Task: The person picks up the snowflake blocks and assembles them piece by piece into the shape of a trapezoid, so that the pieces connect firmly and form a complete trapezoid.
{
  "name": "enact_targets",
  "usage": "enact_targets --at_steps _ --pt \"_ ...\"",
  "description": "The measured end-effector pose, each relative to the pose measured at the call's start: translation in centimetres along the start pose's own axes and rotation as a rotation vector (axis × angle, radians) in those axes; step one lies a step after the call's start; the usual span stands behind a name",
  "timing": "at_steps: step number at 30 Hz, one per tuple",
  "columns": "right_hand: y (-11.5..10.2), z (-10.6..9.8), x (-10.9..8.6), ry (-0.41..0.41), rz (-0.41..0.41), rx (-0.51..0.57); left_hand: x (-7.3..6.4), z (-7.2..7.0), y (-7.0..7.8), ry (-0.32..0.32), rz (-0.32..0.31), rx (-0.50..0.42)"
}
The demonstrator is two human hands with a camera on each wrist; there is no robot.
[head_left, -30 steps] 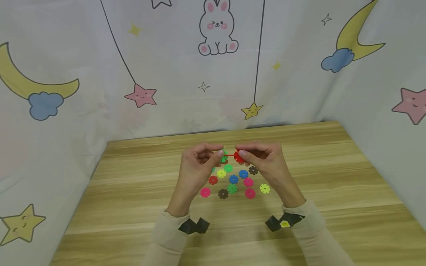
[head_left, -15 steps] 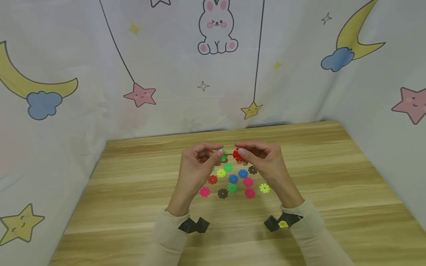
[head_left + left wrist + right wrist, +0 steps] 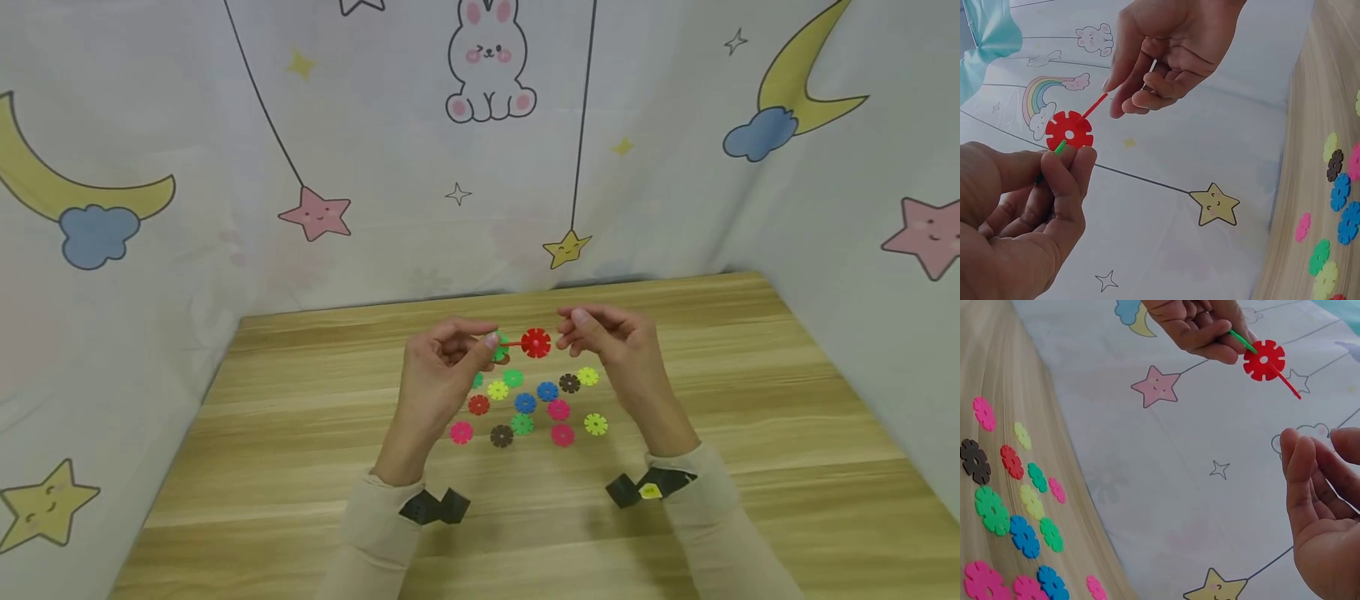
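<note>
In the head view, your left hand (image 3: 441, 367) pinches a green disc (image 3: 500, 347); an inner red disc (image 3: 512, 344), edge-on, joins it to an outer red disc (image 3: 536, 343). Your right hand (image 3: 622, 346), loosely bent and holding nothing, is just right of that one. Loose discs (image 3: 526, 403) lie on the table (image 3: 300, 467) below both hands. In the left wrist view, the outer red disc points toward your right hand. In the right wrist view, the two stand apart.

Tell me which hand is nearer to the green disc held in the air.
Left. The left hand pinches the green disc; the right hand is apart, beyond the joined red discs.
</note>
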State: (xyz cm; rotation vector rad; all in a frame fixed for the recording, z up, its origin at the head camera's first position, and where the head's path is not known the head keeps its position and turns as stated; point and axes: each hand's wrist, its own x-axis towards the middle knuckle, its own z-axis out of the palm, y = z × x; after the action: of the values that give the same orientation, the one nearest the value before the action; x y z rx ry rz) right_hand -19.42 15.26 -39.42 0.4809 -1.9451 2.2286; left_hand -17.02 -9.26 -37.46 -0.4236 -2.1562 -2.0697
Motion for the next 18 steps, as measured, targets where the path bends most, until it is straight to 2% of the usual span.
enact_targets --at_steps 4,12,18 --pt "0.2 -1.0 0.3 0.009 0.011 0.032 0.1 0.1 0.0 0.009 -0.008 -0.003" --pt "1.3 -3.0 0.8 -0.029 0.046 -0.03 0.1 0.1 -0.1 0.016 -0.023 -0.004" --pt "3.8 -4.5 1.0 -0.102 0.176 -0.056 0.2 0.0 -0.2 0.013 -0.025 -0.008"
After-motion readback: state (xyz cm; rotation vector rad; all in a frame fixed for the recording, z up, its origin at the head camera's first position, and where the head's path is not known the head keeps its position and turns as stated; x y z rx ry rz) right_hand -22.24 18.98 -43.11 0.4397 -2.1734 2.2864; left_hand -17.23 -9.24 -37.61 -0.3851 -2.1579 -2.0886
